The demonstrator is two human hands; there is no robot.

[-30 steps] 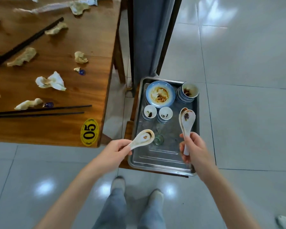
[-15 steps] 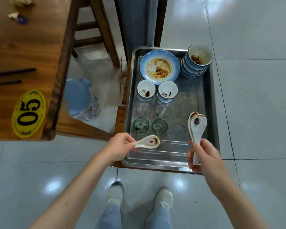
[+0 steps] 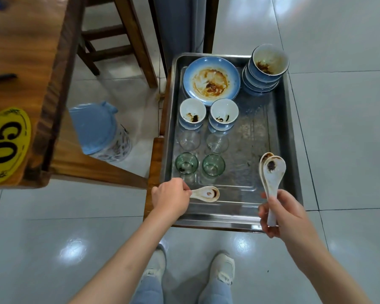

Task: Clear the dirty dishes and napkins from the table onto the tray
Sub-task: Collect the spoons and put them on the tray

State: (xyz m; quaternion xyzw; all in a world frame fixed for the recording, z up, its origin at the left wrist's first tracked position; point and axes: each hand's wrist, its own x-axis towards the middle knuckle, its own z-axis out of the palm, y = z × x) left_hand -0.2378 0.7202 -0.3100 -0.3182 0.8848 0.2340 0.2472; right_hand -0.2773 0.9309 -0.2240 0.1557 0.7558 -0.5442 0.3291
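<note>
Spoons over tray [image 3: 292, 128] — left hand [image 3: 170, 199] pinches one spoon [image 3: 205, 194] low by near rim; right hand [image 3: 281, 212] grips two stacked spoons [image 3: 272, 172]. Best: lower gently onto bare steel, bowls up, clear of green glasses [image 3: 186, 163].

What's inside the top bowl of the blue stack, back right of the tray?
The top bowl of the blue stack holds only brown sauce residue on its white inside, no food or utensil. The bowls nested under it show only their rims, so their insides are covered. The stack stands on the tray.

A steel tray [image 3: 281, 132] carries a stained blue plate [image 3: 211, 81], stacked bowls [image 3: 264, 71], two cups [image 3: 208, 116] and four glasses [image 3: 200, 154]
</note>
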